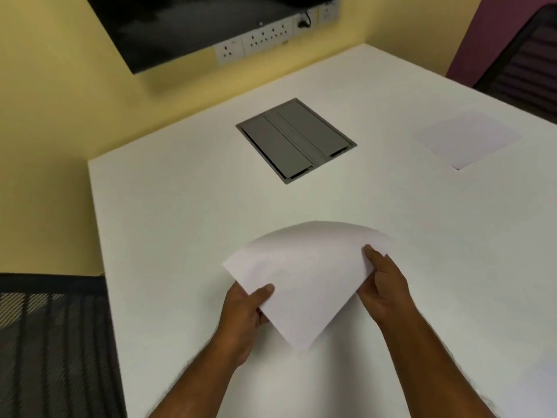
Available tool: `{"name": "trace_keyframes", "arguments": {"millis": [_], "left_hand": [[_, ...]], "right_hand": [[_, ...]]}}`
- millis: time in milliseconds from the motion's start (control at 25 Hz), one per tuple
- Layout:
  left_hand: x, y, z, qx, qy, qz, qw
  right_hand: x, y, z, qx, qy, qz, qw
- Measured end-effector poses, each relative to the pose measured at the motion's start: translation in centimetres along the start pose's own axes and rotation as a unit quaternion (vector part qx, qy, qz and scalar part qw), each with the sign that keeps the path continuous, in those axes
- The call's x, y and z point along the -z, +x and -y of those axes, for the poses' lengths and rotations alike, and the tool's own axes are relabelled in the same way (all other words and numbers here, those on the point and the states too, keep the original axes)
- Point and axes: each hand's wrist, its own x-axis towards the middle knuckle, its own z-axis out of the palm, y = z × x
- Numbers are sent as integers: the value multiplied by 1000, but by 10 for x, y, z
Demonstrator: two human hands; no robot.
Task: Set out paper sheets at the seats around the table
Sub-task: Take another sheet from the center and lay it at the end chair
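Note:
A white paper sheet is held just above the white table, its far edge bowed upward in a curve. My left hand pinches its near-left edge, thumb on top. My right hand grips its right edge, thumb on top too. A second white paper sheet lies flat on the table at the far right, near a chair.
A grey cable hatch is set into the table's middle. A dark mesh chair stands at the left, another dark chair at the far right. On the yellow wall hang a black screen and a socket strip.

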Motion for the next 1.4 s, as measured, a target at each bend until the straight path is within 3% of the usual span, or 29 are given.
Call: {"name": "trace_keyframes", "arguments": {"millis": [200, 360, 600, 840, 1000, 1200, 1400], "left_hand": [[43, -70, -2, -11, -23, -49, 998], [71, -124, 8, -15, -162, -126, 979], [105, -193, 59, 86, -209, -133, 965], [166, -167, 57, 108, -197, -151, 963], [197, -136, 64, 151, -208, -203, 945], [212, -107, 62, 181, -195, -221, 938], [221, -84, 63, 185, -181, -259, 931]], "right_hand": [[-3, -45, 0, -13, -70, 39, 997], [-8, -87, -27, -14, -159, 68, 985], [-17, -125, -80, 7, -256, 30, 966], [-31, -116, -123, 25, -387, -6, 922], [-37, -104, -149, 9, -428, -38, 903], [-51, -82, -163, 1, -452, -76, 889], [-76, -46, -168, 22, -536, -70, 841]]}}
